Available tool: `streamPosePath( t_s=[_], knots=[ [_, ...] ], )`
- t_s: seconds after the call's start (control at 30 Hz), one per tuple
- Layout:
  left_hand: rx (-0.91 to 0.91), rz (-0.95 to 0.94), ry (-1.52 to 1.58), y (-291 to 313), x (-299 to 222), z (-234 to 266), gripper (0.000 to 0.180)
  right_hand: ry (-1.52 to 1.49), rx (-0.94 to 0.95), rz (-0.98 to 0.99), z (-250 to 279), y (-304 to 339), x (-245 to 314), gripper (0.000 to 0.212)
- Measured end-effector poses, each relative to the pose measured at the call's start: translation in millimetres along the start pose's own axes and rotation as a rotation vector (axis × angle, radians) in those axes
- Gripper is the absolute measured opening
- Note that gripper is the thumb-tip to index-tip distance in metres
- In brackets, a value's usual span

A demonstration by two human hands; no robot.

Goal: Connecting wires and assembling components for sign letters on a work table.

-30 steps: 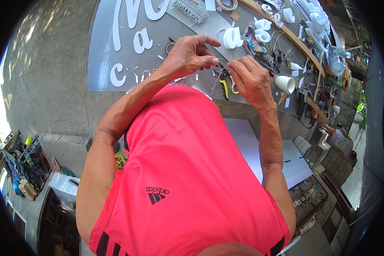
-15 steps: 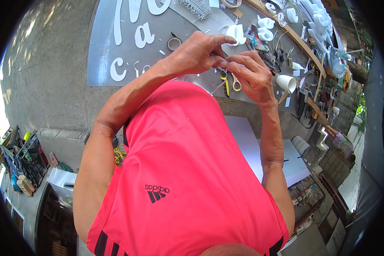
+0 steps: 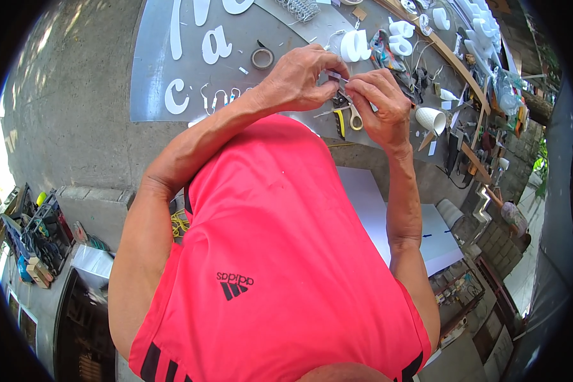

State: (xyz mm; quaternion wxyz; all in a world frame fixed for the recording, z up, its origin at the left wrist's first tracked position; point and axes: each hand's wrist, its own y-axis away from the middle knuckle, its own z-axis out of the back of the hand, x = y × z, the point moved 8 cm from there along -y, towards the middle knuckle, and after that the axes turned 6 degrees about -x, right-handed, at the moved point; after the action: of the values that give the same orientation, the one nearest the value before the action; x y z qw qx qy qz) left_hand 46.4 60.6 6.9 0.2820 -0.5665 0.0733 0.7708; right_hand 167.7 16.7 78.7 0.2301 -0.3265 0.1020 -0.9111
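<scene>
Over the near edge of the grey work table (image 3: 153, 76), my left hand (image 3: 302, 77) and my right hand (image 3: 383, 105) almost meet. Between their fingertips is a small, thin pale strip (image 3: 335, 75), pinched from both sides; its exact kind is too small to make out. Beneath my hands lie a yellow-handled tool (image 3: 340, 123) and scissors with a pale handle (image 3: 356, 120). Left of my left wrist, a string of small light modules on wires (image 3: 215, 100) rests on the table. A roll of tape (image 3: 262, 58) sits just beyond that wrist.
Flat white letters (image 3: 216, 46) lie on the table's left; raised white letters (image 3: 354, 46) stand beyond my hands. A white cup-shaped piece (image 3: 431, 120) tips sideways at right. A long wooden strip (image 3: 449, 54) crosses the cluttered right side. White sheets (image 3: 363, 197) lean below the table.
My fingers have shifted slightly, and the pale strip between them now shows. The right hand has opened its outer fingers a little. The light modules at left are more exposed.
</scene>
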Motion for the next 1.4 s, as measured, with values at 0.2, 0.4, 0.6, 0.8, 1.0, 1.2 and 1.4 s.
streamPosePath(
  t_s=[0.2, 0.4, 0.6, 0.8, 1.0, 1.2, 1.4],
  knots=[
    [0.178, 0.335, 0.563, 7, 25, -11, 0.03, -0.068, -0.056, -0.057, 0, 3, -5, 0.019],
    [0.191, 0.392, 0.609, 10, 24, -13, 0.032, -0.029, -0.122, -0.052, 2, 9, -8, 0.023],
    [0.176, 0.378, 0.541, 9, 21, -12, 0.031, 0.156, -0.162, 0.047, 5, 14, 4, 0.03],
    [0.122, 0.259, 0.411, 5, 13, -6, 0.027, 0.127, -0.207, 0.037, 6, 18, 5, 0.031],
    [0.139, 0.196, 0.227, 2, 3, -3, 0.022, 0.135, -0.199, 0.058, 6, 20, 3, 0.029],
    [0.151, 0.165, 0.257, 4, 6, -8, 0.021, 0.054, -0.187, -0.076, 2, 25, -7, 0.022],
    [0.157, 0.168, 0.3, 3, 7, -12, 0.023, -0.065, -0.212, -0.297, 3, 34, -21, 0.018]
  ],
)
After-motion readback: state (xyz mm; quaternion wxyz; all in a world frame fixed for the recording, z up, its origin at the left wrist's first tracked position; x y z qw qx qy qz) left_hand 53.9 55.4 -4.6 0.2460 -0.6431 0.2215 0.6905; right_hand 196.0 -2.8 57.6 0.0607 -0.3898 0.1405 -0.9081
